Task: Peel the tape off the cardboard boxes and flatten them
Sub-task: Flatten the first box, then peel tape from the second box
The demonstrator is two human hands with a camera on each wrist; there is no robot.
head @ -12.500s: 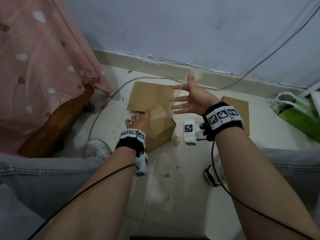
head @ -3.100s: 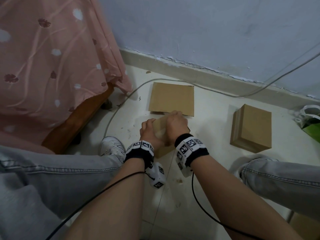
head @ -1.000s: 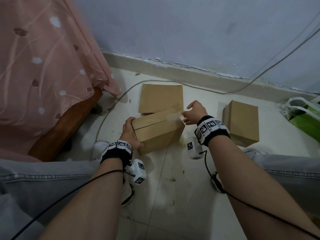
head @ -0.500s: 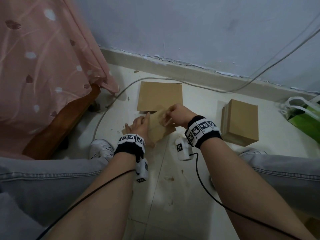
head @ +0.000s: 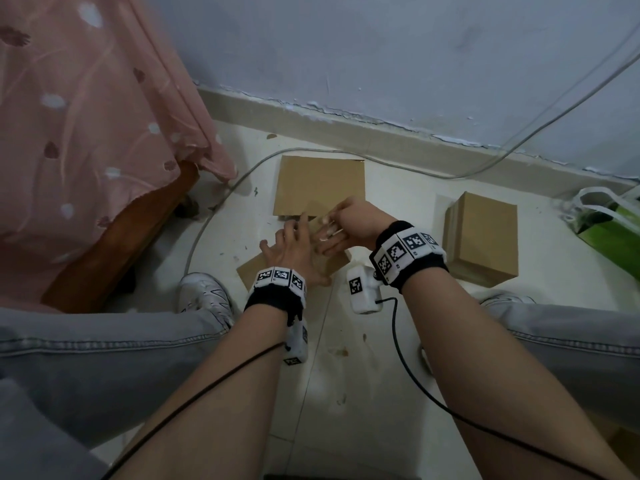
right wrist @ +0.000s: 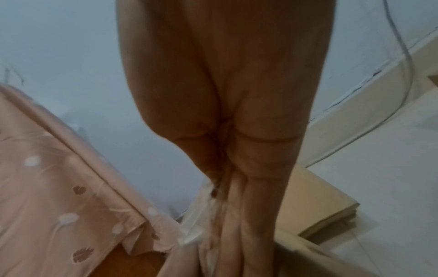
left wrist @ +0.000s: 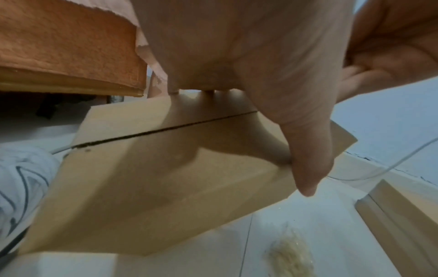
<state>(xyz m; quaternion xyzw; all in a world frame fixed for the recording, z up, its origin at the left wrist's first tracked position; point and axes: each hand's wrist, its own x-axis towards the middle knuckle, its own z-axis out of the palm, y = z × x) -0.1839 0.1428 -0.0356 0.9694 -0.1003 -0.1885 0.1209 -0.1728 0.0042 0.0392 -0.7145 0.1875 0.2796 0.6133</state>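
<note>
Floor [head: 398, 209] was pale tile, scuffed and stained, w/ a skirting board [head: 346, 124] along a blue-grey wall [head: 381, 46]. A thin cable [head: 415, 169] ran along the floor by the skirting. Pink cloth [head: 86, 116] hung over a wooden frame at far left; a green bag [head: 609, 230] sat at far right by the wall.

Box being worked [head: 332, 263] lay on the floor centre, between the person's knees. Left hand [head: 294, 251] lay flat on top, fingers spread & straight, pressing it; wrist view showed the flap seam [left wrist: 166, 129] bare, thumb over the box edge. Right hand [head: 349, 225] was pinched on a strip of clear tape [head: 329, 230] just above the box.

Flattened cardboard [head: 318, 185] lay just behind the box, nr the wall. A 2nd closed box [head: 481, 237] sat apart to the right. White shoe [head: 204, 296] just left of the worked box. Bare tile in front, between the legs.
</note>
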